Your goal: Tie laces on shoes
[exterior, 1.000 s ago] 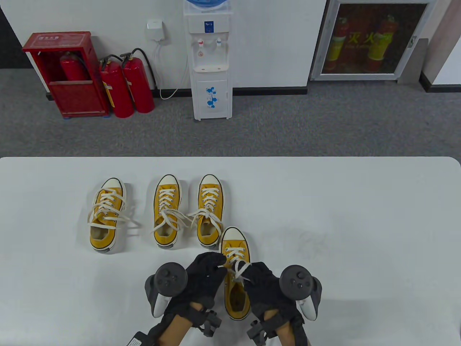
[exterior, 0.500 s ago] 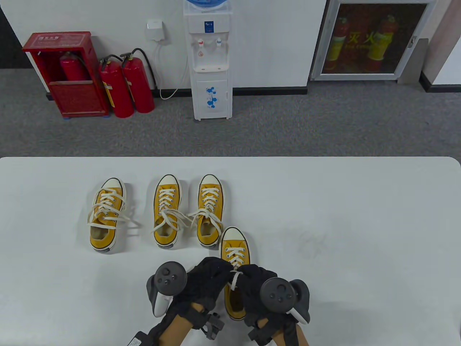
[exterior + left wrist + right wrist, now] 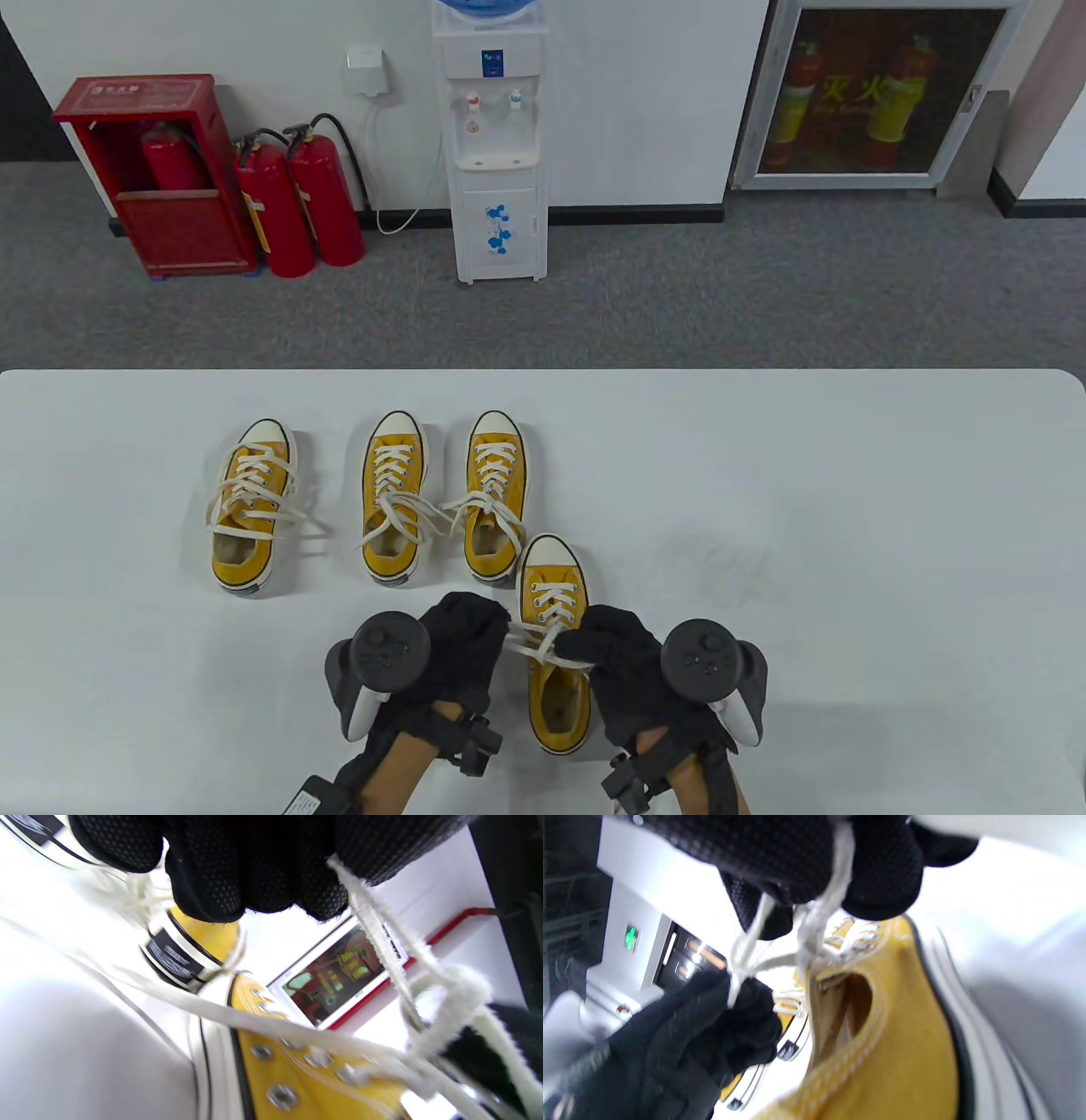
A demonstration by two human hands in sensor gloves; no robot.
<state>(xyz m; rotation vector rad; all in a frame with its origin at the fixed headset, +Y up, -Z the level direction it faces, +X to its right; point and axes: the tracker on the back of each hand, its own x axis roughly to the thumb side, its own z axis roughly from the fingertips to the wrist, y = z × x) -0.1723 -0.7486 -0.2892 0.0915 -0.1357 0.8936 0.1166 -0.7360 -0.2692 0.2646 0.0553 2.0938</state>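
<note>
Nearest the bottom edge of the table view, two gloved hands work over one yellow sneaker (image 3: 556, 645) that stands on the white bench (image 3: 848, 526), its toe pointing away from the person and its heel toward them. The left hand (image 3: 454, 645) sits just left of the shoe and the right hand (image 3: 624, 666) just right of it, so the shoe's long axis runs straight between them. Each grip is curled and pinching part of the white lace (image 3: 539, 641), which is stretched across the shoe's upper eyelets from one hand to the other; the wrist views show a half-formed knot between the fingers. Tightening it looks to call for pulling the two hands apart sideways, across the shoe's length, and both hands are equally near. The shoe's opening holds nothing. Farther back on the bench, three more yellow sneakers (image 3: 399, 501) stand in a row, toes away, laces loose and trailing, openings holding nothing.
</note>
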